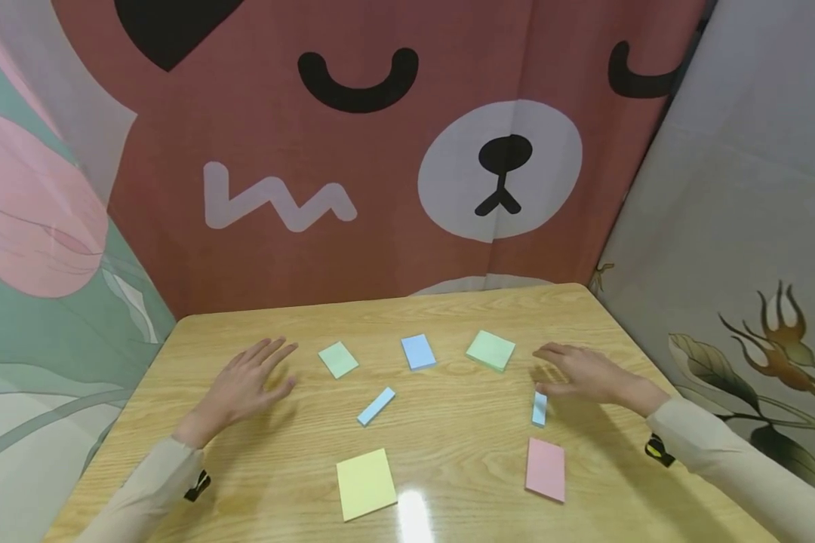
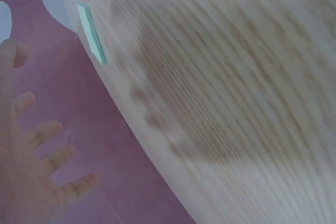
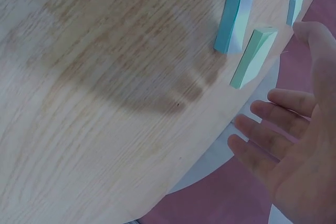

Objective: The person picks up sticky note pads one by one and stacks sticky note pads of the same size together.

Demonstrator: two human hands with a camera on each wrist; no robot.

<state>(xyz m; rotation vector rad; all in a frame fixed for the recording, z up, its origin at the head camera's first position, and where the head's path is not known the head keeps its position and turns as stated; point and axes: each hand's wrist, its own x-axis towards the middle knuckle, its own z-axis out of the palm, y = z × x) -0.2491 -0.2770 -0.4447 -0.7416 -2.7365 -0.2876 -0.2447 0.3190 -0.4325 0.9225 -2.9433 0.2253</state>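
My left hand (image 1: 244,383) hovers over the left of the table, fingers spread and holding nothing. Closest to it lies a small green sticky note pad (image 1: 338,360), also seen in the left wrist view as a thin green block (image 2: 92,34). On the right, my right hand (image 1: 580,372) hangs above the wood with loosely extended, bare fingers. Its thumb comes near a narrow light-blue pad (image 1: 539,409) in the head view; the right wrist view shows a gap. A thicker green pad (image 1: 491,350) lies left of its fingertips. Between the hands are a blue pad (image 1: 418,352) and another narrow light-blue pad (image 1: 376,406).
A yellow square pad (image 1: 367,484) and a pink pad (image 1: 545,470) lie nearer the front of the wooden table (image 1: 455,430). Behind the table hangs a brown bear-print curtain (image 1: 380,264). Patterned fabric (image 1: 720,226) closes off the right side, and more hangs at left.
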